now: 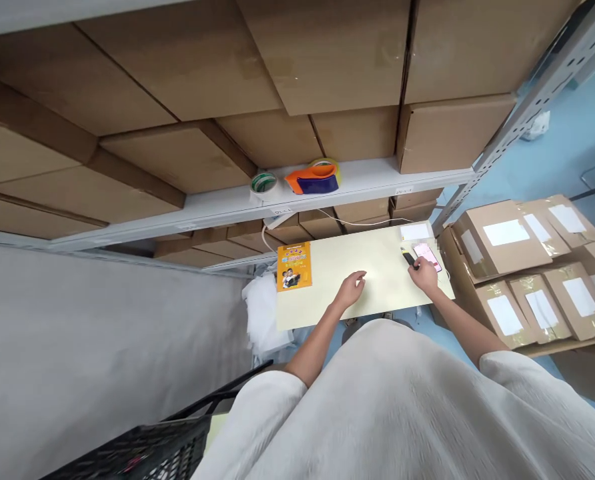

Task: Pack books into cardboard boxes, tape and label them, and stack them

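Note:
My right hand (424,276) is wrapped round a black and yellow box cutter (408,258) at the right end of the pale yellow tabletop (322,308). Just beyond that hand lies a phone (432,257) with a lit pinkish screen. A white sheet or label stack (415,232) is at the table's back right corner. Over the middle of the table, my left hand (350,289) holds nothing, its fingers loosely bent and the thumb apart. To its left, an orange book (294,267) lies flat near the left edge.
A grey shelf (367,175) full of cardboard boxes overhangs the table's back. It carries an orange and purple tape dispenser (313,180) and a tape roll (264,184). Labelled cartons (507,233) are piled at right. A black crate (172,460) stands lower left, white plastic bags (265,313) beside the table.

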Tool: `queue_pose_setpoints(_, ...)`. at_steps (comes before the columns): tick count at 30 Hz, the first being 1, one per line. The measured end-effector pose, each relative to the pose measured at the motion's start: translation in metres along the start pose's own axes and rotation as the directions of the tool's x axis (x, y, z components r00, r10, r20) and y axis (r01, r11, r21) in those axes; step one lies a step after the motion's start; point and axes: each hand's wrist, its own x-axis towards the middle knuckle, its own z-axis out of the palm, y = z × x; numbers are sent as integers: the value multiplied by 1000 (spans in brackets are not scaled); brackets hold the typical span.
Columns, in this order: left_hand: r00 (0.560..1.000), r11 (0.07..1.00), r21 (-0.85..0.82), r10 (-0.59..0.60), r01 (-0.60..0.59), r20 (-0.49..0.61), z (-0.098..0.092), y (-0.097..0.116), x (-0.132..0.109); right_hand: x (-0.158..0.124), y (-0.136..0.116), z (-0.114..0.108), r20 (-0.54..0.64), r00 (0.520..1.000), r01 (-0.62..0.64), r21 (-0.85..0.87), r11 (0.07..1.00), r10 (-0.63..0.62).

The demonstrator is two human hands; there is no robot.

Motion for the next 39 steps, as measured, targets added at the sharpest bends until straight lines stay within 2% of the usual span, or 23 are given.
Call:
queue_pose_setpoints(2, 1000, 1000, 10, 7, -7, 3, 4, -2, -2, -4, 18, 18, 110, 990, -80, -39, 996, 84)
queue_pose_setpoints(4, 1000, 1000, 14, 10, -10, 3, 7, -5, -6, -5, 32, 31, 182, 977, -97, -81, 992, 110)
queue_pose_setpoints(9, 1000, 1000, 16, -9, 9, 2, 11, -11, -20, -4, 53, 51, 252, 967, 17, -194, 981, 33)
queue_pose_setpoints(19, 999, 999, -5, -49, 49, -24, 14, -15, -32, 1, 57, 53, 273, 962, 124, -356, 926, -24)
queue_pose_setpoints(24, 999, 999, -27, -34, 33, -38, 5, -18, -35, -2, 43, 46, 185, 980, 143, -372, 917, -77)
queue_pose_setpoints(27, 998, 999, -38, -12, 10, -60, -7, -24, -37, 5, 16, 34, 115, 977, 207, -306, 929, -180)
queue_pose_setpoints(30, 997, 999, -54, 0, -4, -83, -19, -34, -40, 20, -32, 14, 3, 939, 339, -182, 923, -344)
queue_pose_setpoints(33, 994, 996, -78, 21, -29, -105, -32, -46, -44, 39, -98, -12, -157, 849, 498, -87, 863, -505)
queue_pose_setpoints(35, 992, 995, -92, 34, -45, -121, -41, -54, -48, 53, -148, -31, -241, 773, 586, -83, 806, -586)
queue_pose_setpoints(39, 986, 992, -111, 33, -52, -163, -59, -73, -58, 79, -245, -69, -269, 627, 722, -153, 675, -731)
